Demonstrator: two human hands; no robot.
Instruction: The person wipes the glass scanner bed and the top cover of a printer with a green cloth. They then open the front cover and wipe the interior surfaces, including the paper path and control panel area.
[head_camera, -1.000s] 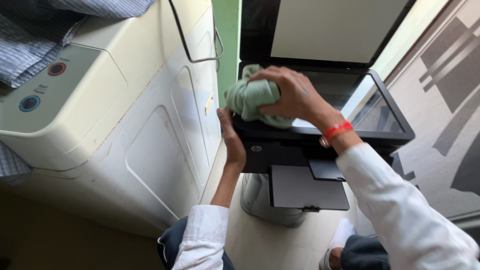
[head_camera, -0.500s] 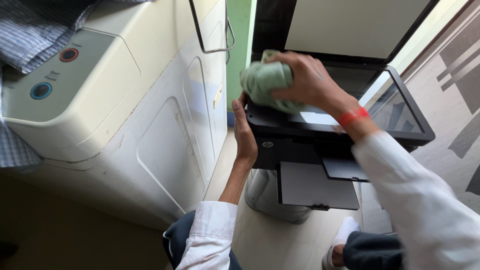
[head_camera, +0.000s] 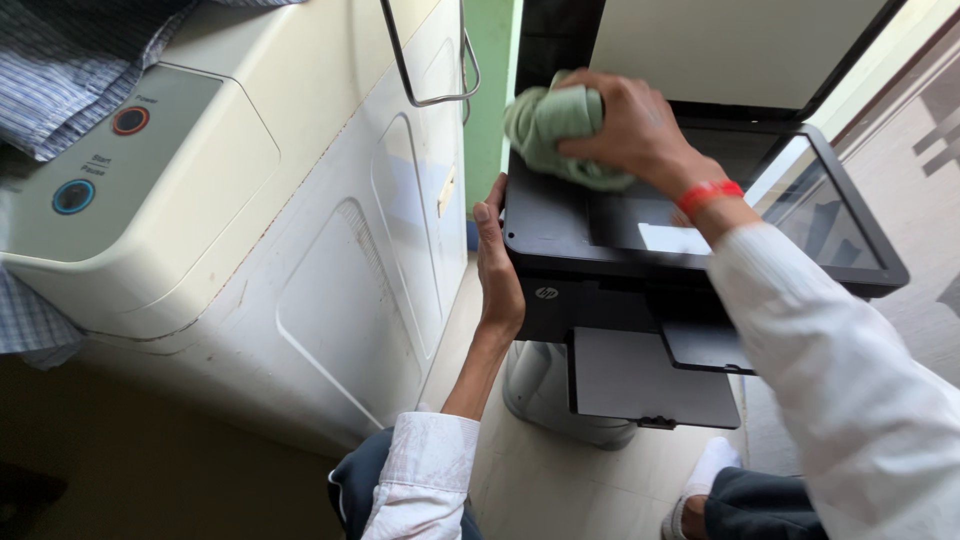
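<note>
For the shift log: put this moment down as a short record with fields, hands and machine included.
Setting: black printer-scanner beside a cream washing machine, seen from above
Scanner lid: raised, glass bed exposed
Right hand: clutches a bunched green cloth at the back left corner of the scanner top
Left hand: flat against the printer's left side
Wrist: red band on the right arm
Output tray: folded out at the front
Also there: checked blue fabric lying on the washing machine
</note>
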